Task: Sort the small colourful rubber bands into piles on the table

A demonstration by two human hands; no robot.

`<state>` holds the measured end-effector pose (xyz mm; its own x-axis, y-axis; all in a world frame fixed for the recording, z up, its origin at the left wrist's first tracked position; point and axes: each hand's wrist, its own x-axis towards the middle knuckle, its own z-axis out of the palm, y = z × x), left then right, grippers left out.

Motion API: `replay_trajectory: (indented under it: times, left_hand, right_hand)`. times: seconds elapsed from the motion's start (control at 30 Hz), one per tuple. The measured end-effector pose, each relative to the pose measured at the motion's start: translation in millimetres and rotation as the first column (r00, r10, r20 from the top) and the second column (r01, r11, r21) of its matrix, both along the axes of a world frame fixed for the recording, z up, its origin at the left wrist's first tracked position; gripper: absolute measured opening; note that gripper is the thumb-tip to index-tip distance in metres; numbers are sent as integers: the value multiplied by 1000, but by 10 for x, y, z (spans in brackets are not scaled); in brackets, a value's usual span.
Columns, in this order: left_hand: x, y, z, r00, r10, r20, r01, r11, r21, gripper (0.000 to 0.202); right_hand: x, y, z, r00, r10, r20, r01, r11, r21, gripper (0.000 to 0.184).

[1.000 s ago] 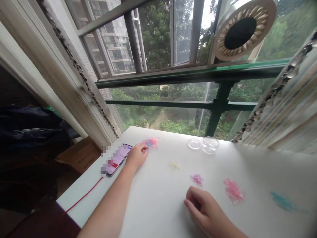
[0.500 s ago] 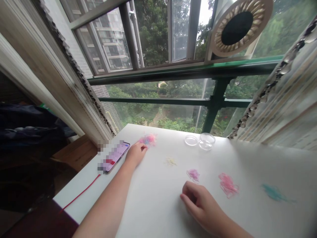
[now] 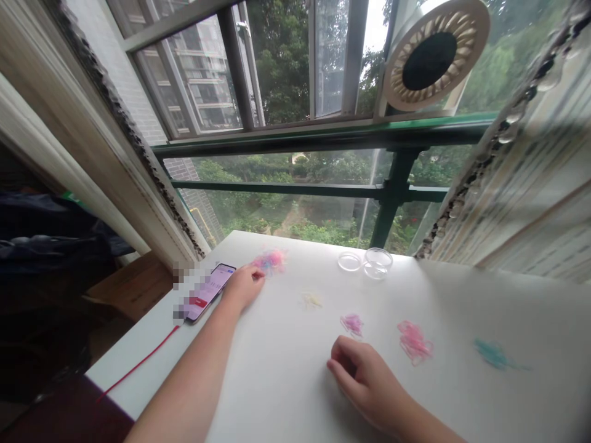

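My left hand (image 3: 242,286) reaches to the near edge of a mixed-colour pile of small rubber bands (image 3: 274,259). Its fingers are closed in a pinch, and what they hold, if anything, is too small to make out. Curled into a loose fist, my right hand (image 3: 364,378) rests on the white table; the inside of the fist is in shadow. Just beyond it is a bunch of purple bands (image 3: 353,324). Pale yellow bands (image 3: 312,300) lie farther left, pink bands (image 3: 414,342) to the right, and teal bands (image 3: 494,354) farthest right.
A clear round lid (image 3: 349,262) and a clear round container (image 3: 378,263) sit near the table's back edge. Left of my left forearm lies a phone (image 3: 212,292) with a red cable (image 3: 141,362). Behind the table are a green railing (image 3: 277,189) and windows, with curtains (image 3: 521,203) alongside.
The whole view has shifted, so the table and its things appear slightly farther left. Both hands keep nearly the same pose and place relative to the piles.
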<state>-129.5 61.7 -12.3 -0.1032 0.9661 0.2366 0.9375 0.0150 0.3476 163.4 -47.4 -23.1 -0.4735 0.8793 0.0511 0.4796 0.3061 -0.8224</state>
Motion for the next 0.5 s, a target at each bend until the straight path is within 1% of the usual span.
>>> replay_trajectory:
  times: [0.13, 0.4, 0.5]
  left_hand:
    - [9, 12, 19, 1000, 3, -15, -3, 999, -33, 17]
    - [28, 52, -38, 995, -23, -94, 25, 1000, 19, 17]
    - [38, 62, -23, 997, -20, -74, 22, 999, 32, 19]
  right_hand:
    - [-4, -2, 6, 1000, 2, 1, -2, 1000, -5, 14]
    - [2, -7, 2, 1000, -3, -9, 3, 1000, 17, 14]
    - [3, -5, -3, 1000, -2, -2, 2, 1000, 23, 13]
